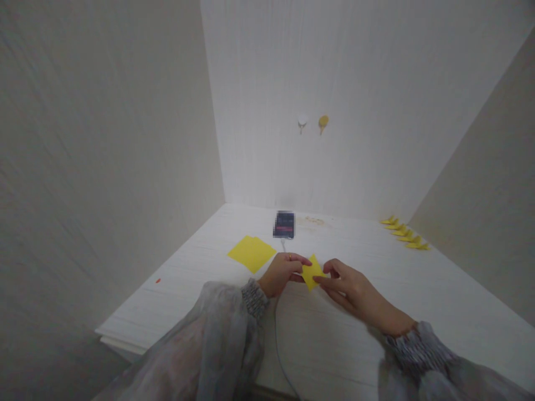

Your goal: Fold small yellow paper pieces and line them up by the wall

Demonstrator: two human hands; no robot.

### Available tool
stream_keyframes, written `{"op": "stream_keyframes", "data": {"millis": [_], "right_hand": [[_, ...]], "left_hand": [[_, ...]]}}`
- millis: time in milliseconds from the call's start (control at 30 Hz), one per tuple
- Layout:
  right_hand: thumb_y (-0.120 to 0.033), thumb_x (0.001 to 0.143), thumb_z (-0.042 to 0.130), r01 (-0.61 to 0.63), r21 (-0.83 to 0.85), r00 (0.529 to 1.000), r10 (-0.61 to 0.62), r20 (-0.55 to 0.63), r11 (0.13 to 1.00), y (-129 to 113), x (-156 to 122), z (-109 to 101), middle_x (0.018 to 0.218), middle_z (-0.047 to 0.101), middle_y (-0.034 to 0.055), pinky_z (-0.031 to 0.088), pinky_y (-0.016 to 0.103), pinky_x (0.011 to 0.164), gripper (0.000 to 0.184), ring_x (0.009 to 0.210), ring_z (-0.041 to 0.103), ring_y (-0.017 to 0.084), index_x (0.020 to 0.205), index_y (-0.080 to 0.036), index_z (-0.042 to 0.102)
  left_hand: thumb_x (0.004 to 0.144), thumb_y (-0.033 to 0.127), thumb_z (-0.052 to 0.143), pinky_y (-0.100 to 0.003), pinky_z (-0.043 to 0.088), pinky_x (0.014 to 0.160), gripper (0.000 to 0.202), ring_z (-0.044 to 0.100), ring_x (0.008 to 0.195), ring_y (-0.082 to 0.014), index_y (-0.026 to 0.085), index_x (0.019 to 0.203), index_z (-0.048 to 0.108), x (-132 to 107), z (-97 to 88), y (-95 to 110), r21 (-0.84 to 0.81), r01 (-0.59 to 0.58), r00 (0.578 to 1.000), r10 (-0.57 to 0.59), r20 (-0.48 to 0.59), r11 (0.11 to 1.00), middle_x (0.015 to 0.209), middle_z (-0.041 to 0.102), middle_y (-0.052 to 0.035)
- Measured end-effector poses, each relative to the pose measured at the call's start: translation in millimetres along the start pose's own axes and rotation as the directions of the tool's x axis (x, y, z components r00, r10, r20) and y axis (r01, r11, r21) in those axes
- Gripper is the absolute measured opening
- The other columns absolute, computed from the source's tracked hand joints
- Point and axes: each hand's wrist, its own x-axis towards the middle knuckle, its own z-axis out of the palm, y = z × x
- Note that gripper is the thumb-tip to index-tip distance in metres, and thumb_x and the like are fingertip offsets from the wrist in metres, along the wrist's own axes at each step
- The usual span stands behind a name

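A small folded piece of yellow paper, diamond-shaped, is held just above the white table between my two hands. My left hand pinches its left side, thumb and fingers closed on it. From the right, my right hand grips the lower right edge, with a finger lying over the paper's face. Left of my left hand lie flat yellow paper sheets, slightly fanned. Several folded yellow paper pieces with pointed ends stand in a row at the far right of the table.
A phone, its screen blurred out, lies near the back wall with a cable running toward me. Two hooks, one white and one yellow, are on the wall. A small orange-red bit lies at the table's left.
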Motion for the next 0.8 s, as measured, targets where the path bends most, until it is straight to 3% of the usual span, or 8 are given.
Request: {"op": "stream_keyframes", "data": {"millis": [100,233,500,800], "right_hand": [[-0.016,0.082,0.039,0.052,-0.13,0.998,-0.056,-0.028,0.99,1,1,2,0.093,0.053,0.0093,0.042,0.026,0.059,0.025,0.071,0.049,0.014,0.094,-0.021,0.06],[-0.015,0.083,0.039,0.093,-0.183,0.996,-0.093,0.007,0.979,-1,2,7,0.073,0.057,0.0059,0.04,0.025,0.055,0.023,0.064,0.05,0.014,0.084,-0.017,0.062],[-0.014,0.082,0.041,0.078,-0.028,0.995,-0.076,0.064,0.997,-9,2,8,0.074,0.057,0.0053,0.042,0.024,0.058,0.021,0.067,0.052,0.014,0.085,-0.017,0.061],[-0.013,0.081,0.04,0.059,0.052,0.996,-0.063,0.063,0.997,-12,5,3,0.078,0.058,0.0066,0.045,0.025,0.061,0.023,0.071,0.055,0.015,0.087,-0.018,0.062]], "left_hand": [[0.055,0.006,0.046,-0.029,0.048,0.061,0.022,0.058,0.068,-0.0143,0.009,0.072,0.059,0,-0.4,0,0.002,0.008,1.0,-0.008,0.009,1.0,0.077,0.062,-0.0075],[0.056,0.007,0.047,-0.026,0.047,0.059,0.02,0.057,0.067,-0.0132,0.01,0.072,0.059,0,-1.6,-2,0.045,0.024,0.999,-0.025,0.028,0.999,0.076,0.06,-0.0063],[0.063,0.019,0.051,-0.024,0.043,0.053,0.012,0.054,0.055,-0.0106,0.012,0.071,0.055,-5,3.5,2,0.104,0.18,0.971,-0.194,0.138,0.978,0.063,0.057,-0.0026],[0.065,0.022,0.053,-0.026,0.043,0.058,0.014,0.056,0.06,-0.0117,0.012,0.072,0.058,-5,3.5,2,0.045,0.182,0.967,-0.187,0.174,0.982,0.067,0.06,-0.004]]}}
